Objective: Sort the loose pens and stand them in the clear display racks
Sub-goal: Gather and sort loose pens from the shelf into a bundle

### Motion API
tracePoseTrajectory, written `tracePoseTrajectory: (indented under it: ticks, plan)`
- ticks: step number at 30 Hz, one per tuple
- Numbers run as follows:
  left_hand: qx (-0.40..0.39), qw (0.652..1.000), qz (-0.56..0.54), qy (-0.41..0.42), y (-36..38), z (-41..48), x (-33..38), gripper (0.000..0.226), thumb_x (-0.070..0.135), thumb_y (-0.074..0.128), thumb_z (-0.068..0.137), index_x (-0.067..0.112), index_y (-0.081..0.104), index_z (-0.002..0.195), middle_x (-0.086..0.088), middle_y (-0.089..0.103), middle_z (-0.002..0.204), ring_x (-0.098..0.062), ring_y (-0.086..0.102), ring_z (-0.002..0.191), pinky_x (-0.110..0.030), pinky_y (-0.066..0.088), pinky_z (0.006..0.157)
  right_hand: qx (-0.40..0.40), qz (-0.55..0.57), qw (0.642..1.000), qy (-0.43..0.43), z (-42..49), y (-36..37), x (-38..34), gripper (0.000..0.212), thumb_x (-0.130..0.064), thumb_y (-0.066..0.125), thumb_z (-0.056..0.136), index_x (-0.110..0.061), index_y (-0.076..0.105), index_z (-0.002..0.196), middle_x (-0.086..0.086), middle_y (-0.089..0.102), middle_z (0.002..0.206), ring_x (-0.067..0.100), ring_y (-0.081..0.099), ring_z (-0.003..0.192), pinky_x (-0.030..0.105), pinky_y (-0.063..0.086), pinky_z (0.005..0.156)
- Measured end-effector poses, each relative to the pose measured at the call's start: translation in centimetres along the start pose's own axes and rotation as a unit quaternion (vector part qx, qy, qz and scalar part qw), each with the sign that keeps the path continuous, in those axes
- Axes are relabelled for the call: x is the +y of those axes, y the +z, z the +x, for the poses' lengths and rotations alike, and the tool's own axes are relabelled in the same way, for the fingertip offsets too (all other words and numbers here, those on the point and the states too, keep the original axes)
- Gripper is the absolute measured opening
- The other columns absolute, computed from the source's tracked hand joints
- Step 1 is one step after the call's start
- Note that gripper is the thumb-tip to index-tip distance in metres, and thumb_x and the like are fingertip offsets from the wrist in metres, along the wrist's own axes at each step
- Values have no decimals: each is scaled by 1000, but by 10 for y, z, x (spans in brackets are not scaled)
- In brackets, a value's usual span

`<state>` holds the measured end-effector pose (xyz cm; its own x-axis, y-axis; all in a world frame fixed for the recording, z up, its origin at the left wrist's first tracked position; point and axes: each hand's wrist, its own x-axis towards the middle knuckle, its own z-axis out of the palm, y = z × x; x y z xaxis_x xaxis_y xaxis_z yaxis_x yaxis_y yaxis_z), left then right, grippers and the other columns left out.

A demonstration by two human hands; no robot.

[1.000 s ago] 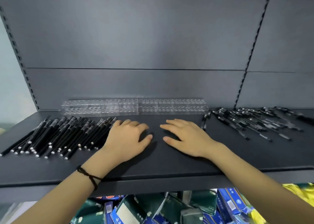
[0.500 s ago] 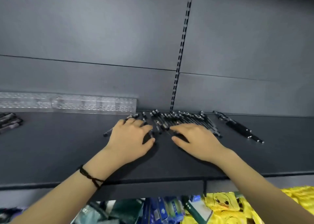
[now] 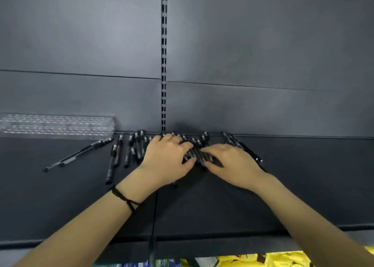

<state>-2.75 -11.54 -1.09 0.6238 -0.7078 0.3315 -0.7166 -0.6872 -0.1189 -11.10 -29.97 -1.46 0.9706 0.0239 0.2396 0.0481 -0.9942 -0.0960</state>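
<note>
A matte dark-grey back wall [image 3: 81, 44] filled the upper frame, split at centre by a slotted vertical upright [image 3: 164, 64] and crossed by a horizontal seam. A dark shelf [image 3: 303, 185] spanned the lower half. Yellow packaging [image 3: 263, 260] showed at the bottom right.

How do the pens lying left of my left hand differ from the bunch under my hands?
The left pens lie spread out with gaps, untouched; the bunch is packed side by side under your left hand and right hand. The left pens lie nearer the clear rack; the bunch lies further right. Both groups are dark, lie flat on the shelf, and none stands in the rack.
</note>
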Motion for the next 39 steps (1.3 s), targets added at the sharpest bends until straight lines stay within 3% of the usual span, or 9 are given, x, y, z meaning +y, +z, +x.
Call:
tracePoseTrajectory:
  ticks: [6, 8, 11, 14, 18, 25, 30, 34, 39]
  plan:
    - [-27, 999, -21, -30, 11, 44, 16, 51, 57, 36, 95, 32, 48, 138, 2, 57, 133, -22, 48, 127, -38, 37, 101, -21, 9, 982, 188, 19, -27, 65, 23, -45, 62, 89, -24, 63, 100, -2, 65, 104, 18, 60, 92, 33, 51, 76]
    - [-35, 998, -41, -40, 17, 54, 25, 50, 56, 38, 96, 31, 50, 137, 2, 58, 132, -23, 48, 126, -38, 36, 103, -62, 35, 969, 236, 23, -31, 82, 31, -51, 67, 83, -21, 63, 92, 0, 66, 99, 19, 62, 87, 35, 54, 79]
    - [-37, 995, -62, -66, 27, 65, 41, 49, 55, 37, 96, 28, 53, 134, 1, 59, 130, -24, 48, 126, -37, 35, 102, -91, 76, 955, 271, 27, -29, 95, 55, -53, 74, 77, -6, 68, 105, 8, 70, 101, 23, 66, 92, 41, 54, 86]
    - [-13, 992, -81, -99, 32, 77, 56, 46, 52, 34, 99, 25, 57, 128, -1, 63, 123, -24, 51, 121, -37, 37, 99, -79, 123, 951, 274, 29, -26, 101, 57, -47, 79, 74, -1, 69, 105, 11, 71, 103, 23, 66, 94, 41, 54, 89]
    - [40, 986, -112, -120, 38, 84, 65, 42, 48, 35, 100, 25, 60, 124, 2, 64, 118, -21, 51, 119, -37, 38, 96, -81, 162, 948, 263, 32, -19, 105, 34, -42, 82, 72, -16, 66, 88, -1, 68, 95, 15, 63, 90, 33, 53, 86]
    - [110, 965, -218, -96, 50, 81, 68, 27, 36, 47, 98, 21, 68, 108, 4, 68, 106, -18, 56, 106, -34, 45, 88, -73, 137, 955, 251, 33, -20, 101, 28, -29, 75, 75, -9, 70, 94, 4, 69, 92, 17, 65, 81, 36, 57, 80]
    - [80, 927, -349, -108, 52, 76, 75, 21, 28, 50, 97, 20, 69, 102, 2, 68, 94, -7, 53, 65, -35, 50, 72, -85, 190, 945, 252, 31, -20, 105, 35, -22, 76, 75, 1, 71, 101, 11, 72, 100, 16, 66, 79, 26, 51, 68]
    - [92, 926, -350, -105, 54, 77, 71, 20, 26, 51, 96, 19, 70, 99, 1, 68, 93, -15, 60, 84, -39, 50, 79, -91, 214, 948, 217, 29, -22, 108, 14, -23, 79, 75, -14, 69, 80, -8, 63, 76, 2, 55, 67, 17, 40, 54]
    - [66, 951, -294, -68, 56, 74, 69, 20, 26, 54, 96, 17, 71, 103, 2, 68, 100, -17, 56, 101, -38, 45, 91, -92, 241, 951, 172, 32, -19, 105, 29, -18, 78, 77, -16, 70, 105, -9, 64, 88, 7, 61, 85, 19, 44, 71]
